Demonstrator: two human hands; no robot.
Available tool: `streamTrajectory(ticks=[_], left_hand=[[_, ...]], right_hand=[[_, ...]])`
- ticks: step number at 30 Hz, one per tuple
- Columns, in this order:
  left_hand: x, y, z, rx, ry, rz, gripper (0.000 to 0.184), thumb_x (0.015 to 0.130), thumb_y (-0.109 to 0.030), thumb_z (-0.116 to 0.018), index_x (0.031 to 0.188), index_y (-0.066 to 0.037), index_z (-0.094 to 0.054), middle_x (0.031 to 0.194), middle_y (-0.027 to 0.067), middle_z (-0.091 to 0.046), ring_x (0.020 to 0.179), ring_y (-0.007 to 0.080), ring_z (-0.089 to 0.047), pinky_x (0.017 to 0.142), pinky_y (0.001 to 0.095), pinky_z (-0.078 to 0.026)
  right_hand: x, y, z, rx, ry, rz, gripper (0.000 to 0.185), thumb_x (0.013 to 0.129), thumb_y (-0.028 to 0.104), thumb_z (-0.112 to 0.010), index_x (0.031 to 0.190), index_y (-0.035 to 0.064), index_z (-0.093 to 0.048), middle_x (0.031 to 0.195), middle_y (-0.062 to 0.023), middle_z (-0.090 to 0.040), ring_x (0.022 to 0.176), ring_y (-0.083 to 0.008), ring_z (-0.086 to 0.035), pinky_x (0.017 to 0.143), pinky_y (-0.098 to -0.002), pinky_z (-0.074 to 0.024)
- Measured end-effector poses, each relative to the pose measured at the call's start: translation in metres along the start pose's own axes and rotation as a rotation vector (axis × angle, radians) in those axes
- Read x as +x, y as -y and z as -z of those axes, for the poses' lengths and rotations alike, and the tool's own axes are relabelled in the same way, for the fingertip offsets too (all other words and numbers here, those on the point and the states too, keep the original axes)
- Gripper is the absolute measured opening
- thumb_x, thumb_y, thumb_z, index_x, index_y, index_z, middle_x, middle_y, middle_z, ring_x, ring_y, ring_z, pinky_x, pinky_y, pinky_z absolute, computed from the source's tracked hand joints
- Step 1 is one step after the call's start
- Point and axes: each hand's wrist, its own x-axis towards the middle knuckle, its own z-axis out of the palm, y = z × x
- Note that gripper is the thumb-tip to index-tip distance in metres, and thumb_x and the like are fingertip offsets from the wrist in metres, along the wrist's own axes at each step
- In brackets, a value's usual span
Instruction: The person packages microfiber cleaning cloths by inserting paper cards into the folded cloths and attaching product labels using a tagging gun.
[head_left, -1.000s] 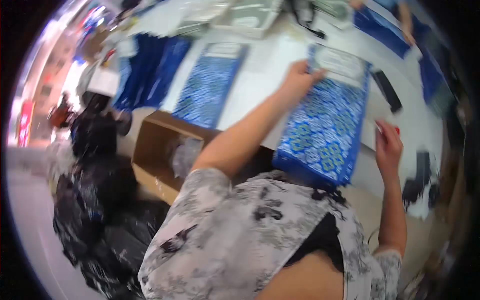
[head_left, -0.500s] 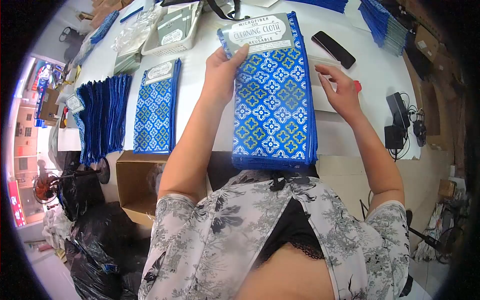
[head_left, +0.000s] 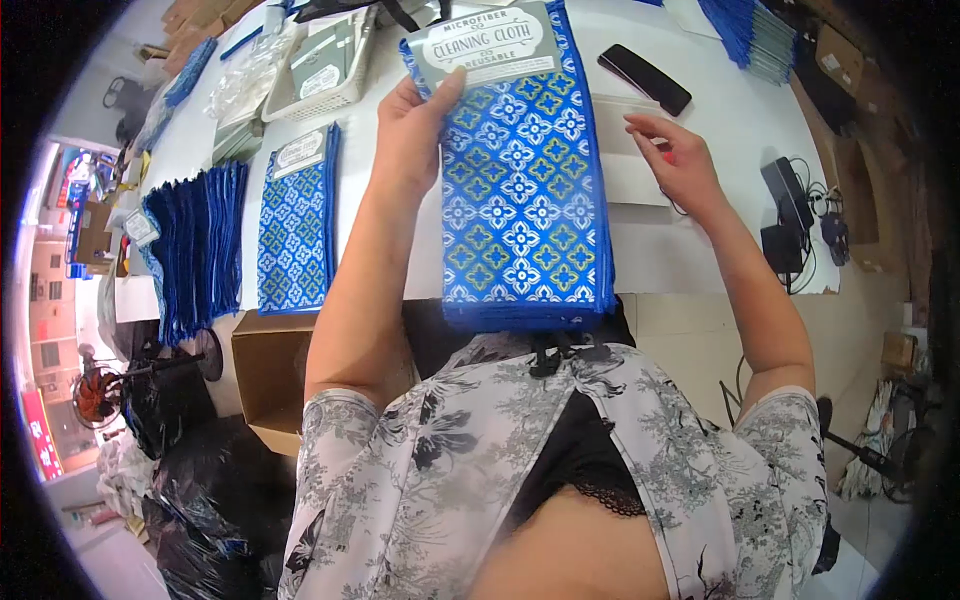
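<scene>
My left hand (head_left: 412,125) grips a stack of blue patterned cleaning cloths (head_left: 525,200) near its top left corner, the thumb lying on the front. A grey-green paper label (head_left: 490,45) reading "Microfiber Cleaning Cloth Reusable" wraps the top. The stack is held up over the table's front edge, close to my body. To its right, my right hand (head_left: 685,165) hovers apart from it, fingers loosely curled, with a gap between thumb and forefinger and nothing visible in it. A small red thing shows through that gap.
Another labelled cloth stack (head_left: 297,225) and a row of folded blue cloths (head_left: 200,250) lie left on the white table (head_left: 660,255). Behind are a white basket (head_left: 310,103) of labels and a black phone (head_left: 645,80). Power adapters (head_left: 785,245) lie right; a cardboard box (head_left: 265,375) stands below.
The cloth stack and my left hand appear slightly further left and higher in view, as the whole view has shifted. My right hand's fingers have moved a little; the grip on the stack is unchanged.
</scene>
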Motion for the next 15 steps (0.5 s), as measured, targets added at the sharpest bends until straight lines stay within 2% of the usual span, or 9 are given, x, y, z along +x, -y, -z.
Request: streamTrajectory(ticks=[3,5,7,9,12,15], left_hand=[[0.003,0.004,0.001,0.032,-0.013,0.09,0.022,0.09,-0.007,-0.068,0.11,0.002,-0.065,0.099,0.0106,-0.071,0.082,0.015,-0.068,0.073,0.0281,-0.055],[0.006,0.012,0.005,0.036,-0.013,0.143,0.021,0.091,-0.009,-0.068,0.109,0.0,-0.066,0.098,0.0089,-0.071,0.081,0.0139,-0.068,0.072,0.0274,-0.055],[0.005,0.019,0.006,0.038,-0.03,0.205,0.019,0.091,-0.01,-0.069,0.108,-0.001,-0.066,0.096,0.0073,-0.071,0.079,0.0127,-0.067,0.071,0.0269,-0.055],[0.005,0.021,0.007,0.04,-0.039,0.214,0.019,0.09,-0.008,-0.069,0.107,0.001,-0.065,0.096,0.0093,-0.071,0.078,0.0144,-0.068,0.069,0.0281,-0.056],[0.006,0.02,0.008,0.044,-0.042,0.207,0.019,0.09,-0.006,-0.069,0.106,0.002,-0.065,0.096,0.0111,-0.071,0.078,0.016,-0.068,0.068,0.0294,-0.057],[0.003,0.013,0.006,0.059,-0.003,0.141,0.019,0.089,-0.008,-0.07,0.106,0.0,-0.066,0.097,0.0086,-0.072,0.081,0.0133,-0.068,0.072,0.0273,-0.054]], right_hand=[[-0.012,-0.015,0.011,-0.112,0.082,-0.081,0.022,0.093,0.016,-0.062,0.111,0.0087,-0.071,0.104,-0.0095,-0.073,0.092,-0.0202,-0.07,0.077,-0.0308,-0.0547],[-0.018,-0.015,0.023,-0.188,-0.034,-0.062,0.021,0.092,0.016,-0.063,0.109,0.0076,-0.071,0.099,-0.0099,-0.073,0.087,-0.0212,-0.071,0.077,-0.0315,-0.0548],[-0.024,-0.018,0.038,-0.229,-0.057,-0.048,0.021,0.092,0.016,-0.063,0.109,0.0074,-0.071,0.097,-0.0105,-0.073,0.084,-0.0221,-0.071,0.076,-0.032,-0.0548],[-0.027,-0.018,0.043,-0.265,-0.086,-0.025,0.021,0.092,0.016,-0.063,0.109,0.0071,-0.071,0.096,-0.0111,-0.073,0.082,-0.0229,-0.071,0.076,-0.0325,-0.0548],[-0.033,-0.013,0.039,-0.139,-0.025,-0.104,0.02,0.092,0.014,-0.062,0.108,0.0061,-0.071,0.096,-0.0119,-0.073,0.08,-0.0243,-0.071,0.076,-0.0323,-0.0548],[-0.034,-0.005,0.027,-0.223,-0.037,0.013,0.019,0.093,0.011,-0.06,0.108,0.0054,-0.071,0.095,-0.0122,-0.073,0.081,-0.0245,-0.071,0.075,-0.0316,-0.055]])
